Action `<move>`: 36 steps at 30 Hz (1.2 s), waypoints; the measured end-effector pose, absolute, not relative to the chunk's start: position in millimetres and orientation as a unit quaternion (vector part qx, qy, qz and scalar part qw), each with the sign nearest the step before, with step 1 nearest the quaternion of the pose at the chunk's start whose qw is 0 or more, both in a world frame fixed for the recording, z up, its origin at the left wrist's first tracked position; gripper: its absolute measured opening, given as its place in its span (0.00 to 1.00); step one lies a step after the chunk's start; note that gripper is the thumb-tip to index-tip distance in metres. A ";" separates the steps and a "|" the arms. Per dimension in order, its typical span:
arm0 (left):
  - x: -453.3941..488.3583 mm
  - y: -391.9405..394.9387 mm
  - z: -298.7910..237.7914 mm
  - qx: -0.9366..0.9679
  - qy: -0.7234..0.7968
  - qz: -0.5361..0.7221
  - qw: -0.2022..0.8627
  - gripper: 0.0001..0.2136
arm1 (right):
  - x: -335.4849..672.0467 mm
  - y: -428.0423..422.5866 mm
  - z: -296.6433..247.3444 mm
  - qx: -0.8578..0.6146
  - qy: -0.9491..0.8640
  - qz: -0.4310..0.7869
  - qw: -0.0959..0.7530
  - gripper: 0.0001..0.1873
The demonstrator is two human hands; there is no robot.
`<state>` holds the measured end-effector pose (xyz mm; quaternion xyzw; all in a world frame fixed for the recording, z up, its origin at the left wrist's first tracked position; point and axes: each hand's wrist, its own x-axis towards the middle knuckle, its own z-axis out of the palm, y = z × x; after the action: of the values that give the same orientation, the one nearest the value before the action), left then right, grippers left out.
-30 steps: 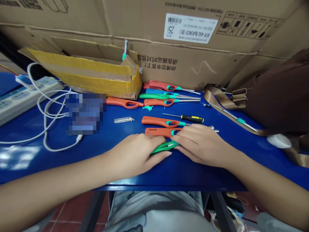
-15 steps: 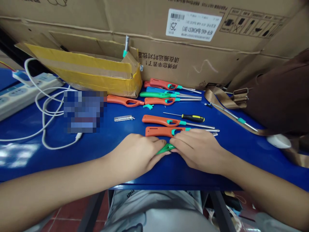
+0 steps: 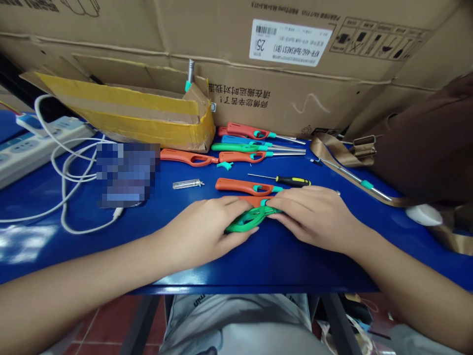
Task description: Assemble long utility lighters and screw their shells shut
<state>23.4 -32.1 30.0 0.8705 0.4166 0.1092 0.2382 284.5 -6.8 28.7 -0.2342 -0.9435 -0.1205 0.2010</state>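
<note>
Both hands hold a green lighter handle (image 3: 244,226) just above the table's near middle. My left hand (image 3: 207,228) closes on its left end, thumb below and fingers on top. My right hand (image 3: 316,217) pinches its right end, near the trigger loop. A seam or gap shows between the green halves; the fingers hide the rest. Right behind lies an orange utility lighter (image 3: 254,200), partly covered by the hands. Farther back are another orange lighter (image 3: 236,186), a black-and-yellow screwdriver (image 3: 293,181) and a small clear fuel tank (image 3: 187,184).
Several lighters lie in a back row, among them a green one (image 3: 232,147). A yellow-taped carton (image 3: 148,125) stands at back left. A blurred phone-like object (image 3: 129,172), white cables and a power strip (image 3: 44,145) are left. A metal lighter tube (image 3: 349,176) and brown strap (image 3: 332,148) lie right.
My hands have moved slightly apart, and the right hand has risen a little. Much more of the green handle shows between them, including its loop and the seam.
</note>
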 end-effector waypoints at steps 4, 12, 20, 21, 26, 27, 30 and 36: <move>22.9 -30.8 28.6 0.869 0.412 0.121 0.246 0.19 | 291.9 -2.2 31.6 -0.249 -0.945 -0.134 0.166 0.14; 22.4 -29.3 30.7 0.887 0.391 0.083 0.233 0.24 | 293.2 -1.3 35.4 -0.221 -0.958 -0.134 0.124 0.13; 25.0 -32.1 28.8 0.890 0.392 0.100 0.211 0.21 | 284.8 -10.3 30.8 -0.212 -0.958 -0.155 0.114 0.14; 25.1 -32.3 28.4 0.891 0.392 0.102 0.203 0.21 | 285.3 -10.9 31.1 -0.216 -0.957 -0.156 0.117 0.15; 25.5 -33.7 29.6 0.898 0.411 0.069 0.140 0.19 | 291.7 -10.9 33.9 -0.256 -0.953 -0.114 0.111 0.16; 25.4 -33.8 30.1 0.900 0.414 0.056 0.129 0.19 | 293.6 -9.9 34.8 -0.259 -0.953 -0.109 0.110 0.15; 24.9 -33.6 30.7 0.900 0.421 0.032 0.110 0.18 | 299.6 -5.4 38.1 -0.251 -0.954 -0.115 0.119 0.13; 25.7 -33.8 32.4 0.903 0.414 0.049 0.107 0.16 | 303.5 -1.7 41.9 -0.212 -0.953 -0.147 0.161 0.13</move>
<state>25.7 -33.8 32.4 0.9026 0.4140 0.0493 0.1069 303.5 -1.7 41.9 -0.2116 -0.9526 -0.1474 0.1613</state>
